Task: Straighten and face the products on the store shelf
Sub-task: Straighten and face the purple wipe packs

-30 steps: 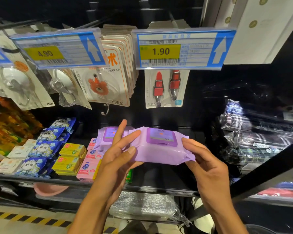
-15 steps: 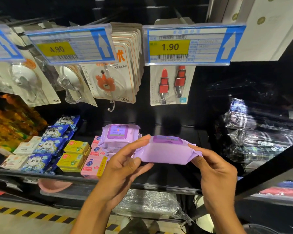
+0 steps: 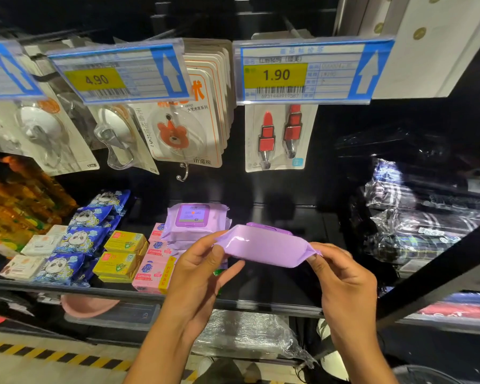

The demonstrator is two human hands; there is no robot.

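Observation:
A purple wet-wipe pack (image 3: pixel 263 246) hangs in the air over the dark shelf (image 3: pixel 272 303), tipped so its plain side faces me and its lid points up and away. My left hand (image 3: pixel 198 268) pinches its left end. My right hand (image 3: pixel 341 278) pinches its right end seal. Behind it, a stack of the same purple wipe packs (image 3: pixel 196 220) lies on the shelf with a lid facing up.
Pink soap boxes (image 3: pixel 153 270), yellow boxes (image 3: pixel 119 254) and blue panda packs (image 3: pixel 78 239) fill the shelf's left part. Carded hooks (image 3: pixel 178 128) and price tags (image 3: pixel 299 73) hang above. Plastic-wrapped goods (image 3: pixel 416 220) lie to the right. A black diagonal bar (image 3: pixel 438 270) crosses the lower right.
The held wipe pack has tilted from lid-facing-me to lid-up, its plain side turned towards me. Both hands shifted slightly down and right with it.

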